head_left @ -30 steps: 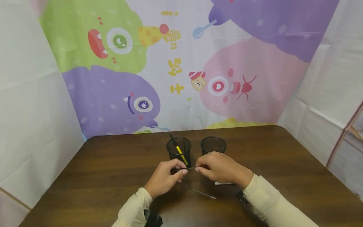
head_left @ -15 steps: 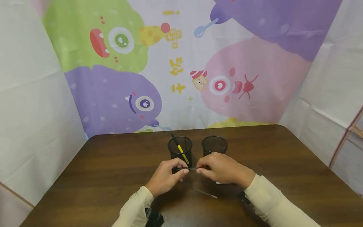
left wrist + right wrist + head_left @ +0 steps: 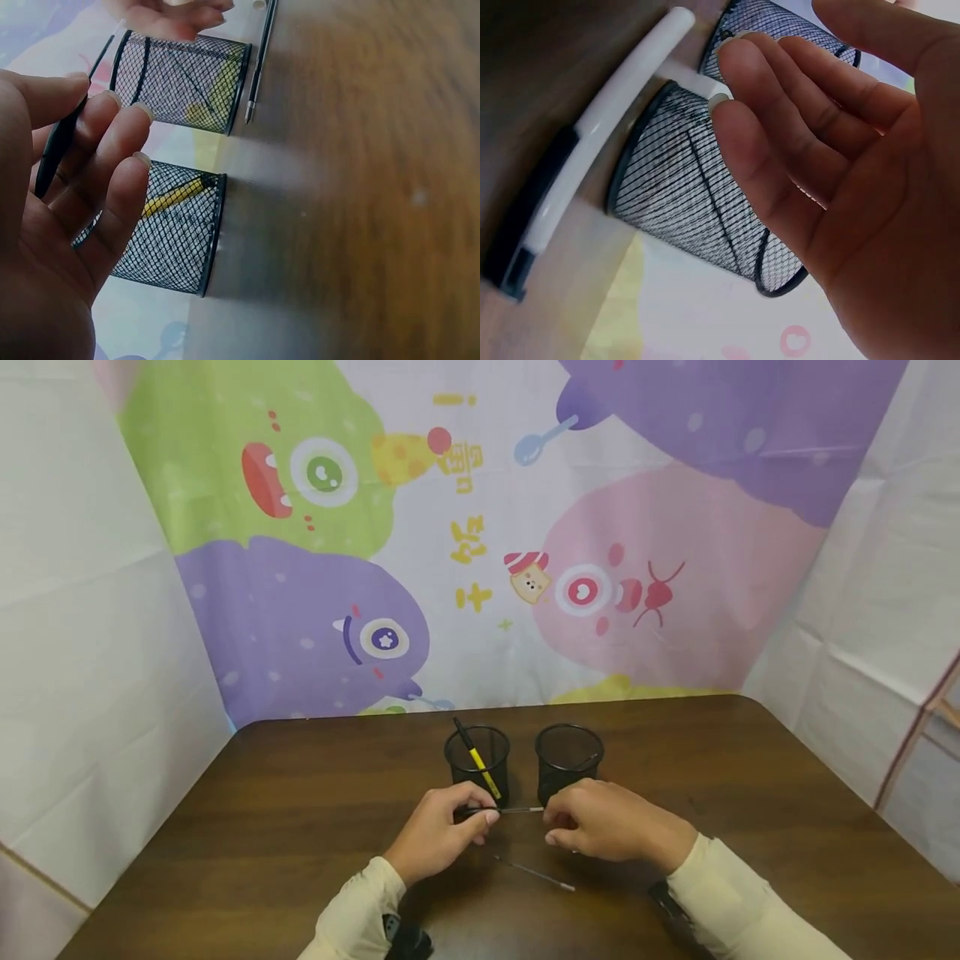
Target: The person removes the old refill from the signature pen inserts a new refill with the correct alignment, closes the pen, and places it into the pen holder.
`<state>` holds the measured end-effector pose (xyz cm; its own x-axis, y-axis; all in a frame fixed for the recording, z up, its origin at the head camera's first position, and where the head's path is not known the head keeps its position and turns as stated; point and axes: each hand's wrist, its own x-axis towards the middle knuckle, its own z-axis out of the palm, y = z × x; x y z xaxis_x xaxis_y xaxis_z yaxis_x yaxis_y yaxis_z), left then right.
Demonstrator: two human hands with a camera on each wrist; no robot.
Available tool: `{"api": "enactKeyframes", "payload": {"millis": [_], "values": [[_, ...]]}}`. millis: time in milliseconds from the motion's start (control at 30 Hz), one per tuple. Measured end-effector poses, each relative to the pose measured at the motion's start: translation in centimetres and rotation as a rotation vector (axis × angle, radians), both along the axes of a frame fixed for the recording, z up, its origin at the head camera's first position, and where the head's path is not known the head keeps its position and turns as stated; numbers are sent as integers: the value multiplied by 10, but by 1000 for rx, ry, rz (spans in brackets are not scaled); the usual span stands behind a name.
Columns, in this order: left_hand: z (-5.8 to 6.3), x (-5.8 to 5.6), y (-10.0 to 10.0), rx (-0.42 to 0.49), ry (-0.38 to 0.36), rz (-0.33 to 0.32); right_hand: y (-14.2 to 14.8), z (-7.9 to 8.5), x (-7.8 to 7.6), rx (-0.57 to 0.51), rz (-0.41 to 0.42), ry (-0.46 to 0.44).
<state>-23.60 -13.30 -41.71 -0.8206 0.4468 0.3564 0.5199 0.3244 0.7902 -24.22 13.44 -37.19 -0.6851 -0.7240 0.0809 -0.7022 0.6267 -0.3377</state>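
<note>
My left hand pinches a black tapered pen barrel between thumb and fingers. A thin refill sticks out of it toward the right, its pale end in sight. Just beyond that end is my right hand, its fingers loosely bent and nothing between them in the right wrist view. Below the hands a second refill lies slantwise on the table. A white pen part with a black clip-like piece lies by the right hand, which hides most of it in the head view.
Behind the hands stand two black mesh cups, the left cup with a yellow-and-black pen leaning in it. The right cup holds a thin dark stick. The brown table backs onto a cartoon-print cloth.
My right hand has let go of the refill and drawn back to the right, so more of the refill shows. The left hand keeps its hold on the pen barrel.
</note>
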Motion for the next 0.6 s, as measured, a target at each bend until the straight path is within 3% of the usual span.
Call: {"api": "enactKeyframes", "payload": {"millis": [267, 600], "values": [[1, 2, 1, 0, 17, -2, 10, 0, 2, 43, -42, -41], [-2, 3, 1, -6, 16, -8, 13, -5, 4, 185, -114, -41]]}}
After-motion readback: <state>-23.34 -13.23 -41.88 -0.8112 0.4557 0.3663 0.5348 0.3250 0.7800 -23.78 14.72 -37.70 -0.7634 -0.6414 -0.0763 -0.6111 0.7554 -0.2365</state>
